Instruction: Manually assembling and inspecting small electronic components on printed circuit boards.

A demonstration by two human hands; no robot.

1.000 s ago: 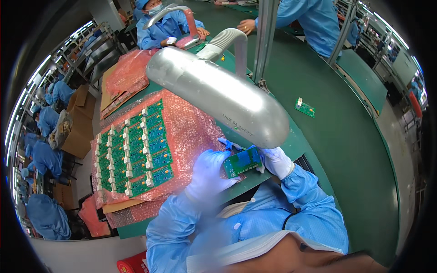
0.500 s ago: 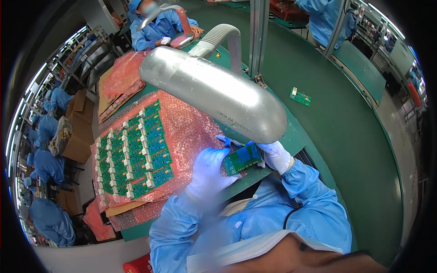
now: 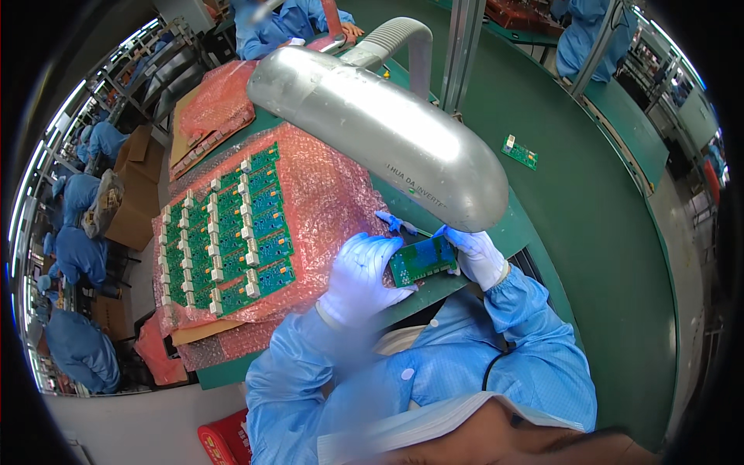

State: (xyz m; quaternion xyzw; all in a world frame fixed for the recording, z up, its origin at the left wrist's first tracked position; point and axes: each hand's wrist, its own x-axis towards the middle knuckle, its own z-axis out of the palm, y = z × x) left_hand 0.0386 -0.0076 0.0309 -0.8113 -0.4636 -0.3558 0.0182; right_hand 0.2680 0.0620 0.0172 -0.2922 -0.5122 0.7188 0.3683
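Observation:
A green circuit board (image 3: 422,261) is held between my two white-gloved hands, under the lamp's lower end. My left hand (image 3: 359,279) grips its left edge, thumb at the lower corner and fingers at the upper one. My right hand (image 3: 478,258) holds the board's right edge between its fingers. Just behind the board, on the bench, lies a blue-handled tool (image 3: 397,223), partly hidden. To the left, several green circuit boards (image 3: 225,232) with white connectors stand in rows on pink bubble wrap (image 3: 329,182).
A large silver lamp (image 3: 380,128) hangs low over the work spot on a ribbed neck. One more small board (image 3: 520,153) lies on the green conveyor belt (image 3: 589,256). Farther left is another wrapped stack (image 3: 217,108). A co-worker (image 3: 283,31) sits across the bench.
The view has shifted slightly, so the lamp and bench appear moved. Both hands still hold the board, which is now turned a little flatter.

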